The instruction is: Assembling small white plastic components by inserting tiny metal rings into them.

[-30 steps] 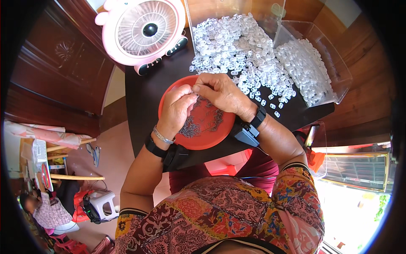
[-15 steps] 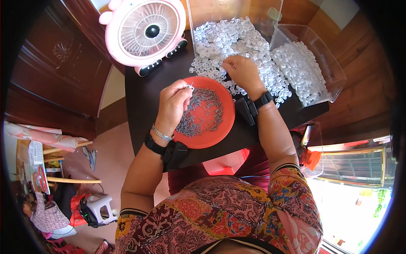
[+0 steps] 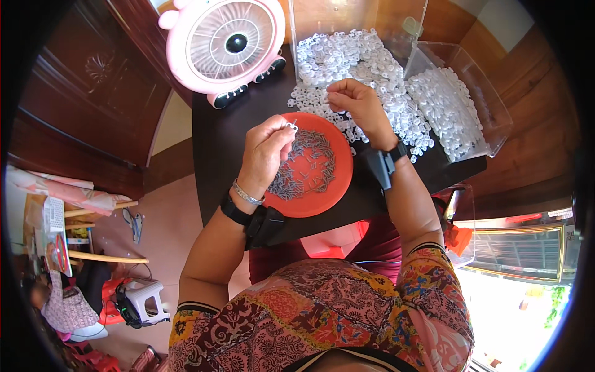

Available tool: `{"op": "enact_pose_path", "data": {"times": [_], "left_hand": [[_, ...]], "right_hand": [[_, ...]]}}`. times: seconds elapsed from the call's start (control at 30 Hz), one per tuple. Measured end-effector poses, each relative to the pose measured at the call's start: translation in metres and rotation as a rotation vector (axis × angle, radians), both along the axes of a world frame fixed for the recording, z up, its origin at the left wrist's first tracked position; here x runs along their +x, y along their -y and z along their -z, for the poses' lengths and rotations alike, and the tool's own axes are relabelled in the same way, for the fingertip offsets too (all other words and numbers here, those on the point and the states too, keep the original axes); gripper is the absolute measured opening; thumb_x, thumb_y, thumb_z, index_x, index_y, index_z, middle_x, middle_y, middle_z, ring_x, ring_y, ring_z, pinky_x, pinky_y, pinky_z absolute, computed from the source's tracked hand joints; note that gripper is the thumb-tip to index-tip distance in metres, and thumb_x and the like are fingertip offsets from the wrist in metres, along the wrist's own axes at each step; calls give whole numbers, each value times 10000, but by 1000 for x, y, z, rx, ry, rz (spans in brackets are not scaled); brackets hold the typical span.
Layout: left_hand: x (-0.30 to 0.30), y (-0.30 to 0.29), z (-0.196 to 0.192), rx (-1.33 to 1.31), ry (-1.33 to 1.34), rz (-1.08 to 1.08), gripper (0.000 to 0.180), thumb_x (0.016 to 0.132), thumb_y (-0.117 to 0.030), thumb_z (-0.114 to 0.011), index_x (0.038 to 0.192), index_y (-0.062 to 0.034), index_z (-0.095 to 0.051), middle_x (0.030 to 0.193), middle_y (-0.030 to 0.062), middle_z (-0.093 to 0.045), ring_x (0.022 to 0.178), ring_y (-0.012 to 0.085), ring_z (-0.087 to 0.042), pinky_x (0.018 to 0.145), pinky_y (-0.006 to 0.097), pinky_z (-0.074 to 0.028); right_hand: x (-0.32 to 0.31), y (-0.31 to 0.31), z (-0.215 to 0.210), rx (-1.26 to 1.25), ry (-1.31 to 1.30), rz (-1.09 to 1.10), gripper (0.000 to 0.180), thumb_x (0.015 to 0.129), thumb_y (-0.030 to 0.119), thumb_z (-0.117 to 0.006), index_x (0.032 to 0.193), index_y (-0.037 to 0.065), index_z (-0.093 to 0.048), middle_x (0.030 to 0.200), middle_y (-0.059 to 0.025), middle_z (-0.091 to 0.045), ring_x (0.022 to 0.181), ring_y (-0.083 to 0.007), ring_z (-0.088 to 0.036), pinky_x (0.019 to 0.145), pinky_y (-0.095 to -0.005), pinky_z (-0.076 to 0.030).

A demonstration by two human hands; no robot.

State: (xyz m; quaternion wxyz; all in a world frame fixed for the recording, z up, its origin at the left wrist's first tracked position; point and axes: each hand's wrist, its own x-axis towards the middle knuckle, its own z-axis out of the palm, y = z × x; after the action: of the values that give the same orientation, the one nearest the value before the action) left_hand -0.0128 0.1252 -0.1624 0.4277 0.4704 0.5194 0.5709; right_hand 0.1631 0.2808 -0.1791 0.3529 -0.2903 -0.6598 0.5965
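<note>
My left hand (image 3: 268, 149) is closed above the left rim of a round red plate (image 3: 340, 177). Between its thumb and forefinger it pinches a small white plastic clip (image 3: 292, 126), from which a thin nail sticks up. Loose grey nails (image 3: 285, 185) lie in a rough ring on the plate. My right hand (image 3: 361, 110) hangs over the near left edge of a heap of white plastic clips (image 3: 390, 84). Its thumb and forefinger are drawn together in a pinch; anything between them is too small to make out.
Behind the heap stands a clear plastic bin (image 3: 365, 15), and a second clear bin (image 3: 496, 124) full of clips lies at the right. A pink fan (image 3: 180, 49) stands at the table's back left. Dark table (image 3: 214, 142) runs along the plate's left. Another person (image 3: 71, 307) is at far left.
The whole view has shifted slightly, with the table things now further right. My right hand's fingers have come a little away from the clips. My left hand keeps its pinch on the clip.
</note>
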Motion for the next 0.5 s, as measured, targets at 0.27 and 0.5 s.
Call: {"op": "enact_pose_path", "data": {"times": [0.27, 0.5], "left_hand": [[1, 4, -1, -36, 55, 18, 192, 871, -189, -564, 772, -29, -599, 644, -4, -546, 536, 48, -470, 478, 188, -347], [0, 4, -4, -60, 40, 38, 230, 875, -200, -504, 779, -8, -586, 636, 39, -552, 536, 95, -506, 489, 205, -373]], "right_hand": [[-21, 47, -11, -167, -208, -239, 184, 889, 59, -620, 1069, 21, -627, 877, -34, -672, 798, -85, -632, 727, -215, -508], [-21, 50, -13, -130, -182, -298, 94, 872, 71, -649, 943, 11, -661, 806, -24, -659, 721, -69, -595, 683, -213, -494]]}}
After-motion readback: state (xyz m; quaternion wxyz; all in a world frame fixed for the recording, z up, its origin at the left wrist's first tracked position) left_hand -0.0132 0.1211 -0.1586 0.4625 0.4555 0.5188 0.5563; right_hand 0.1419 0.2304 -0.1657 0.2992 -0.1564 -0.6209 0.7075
